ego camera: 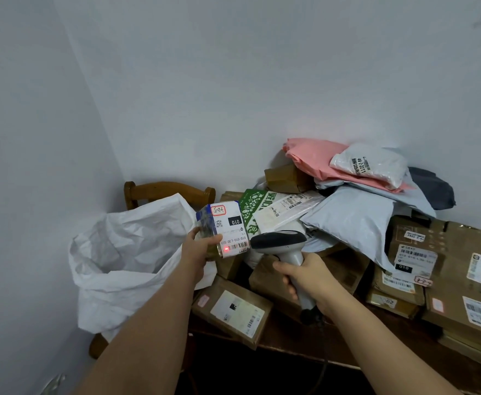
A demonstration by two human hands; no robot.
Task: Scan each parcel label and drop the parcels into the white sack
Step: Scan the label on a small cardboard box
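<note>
1. Head view: left hand (198,248) gripped small parcel (223,228), fingers clamped, beside white sack (125,252).
2. Right hand (305,276) gripped scanner (279,243), fingers wrapped.
3. Red dot sat left of barcode; judged aim should shift right.

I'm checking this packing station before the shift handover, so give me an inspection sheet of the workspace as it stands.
Surface: dark wooden table, mostly covered with parcels.
Job's things: small parcel held up, a red scan dot on its label; scanner aimed at it; white sack open, draped over a wooden chair left of the table.
Clutter: cardboard boxes stacked at right; pink mailer, white mailer and grey mailer heaped at the back.
Grippers: left hand grips the small parcel; right hand grips the scanner handle.
Cables: dark scanner cable hangs off the table's front edge.
Surroundings: plain pale walls meeting at a corner.
</note>
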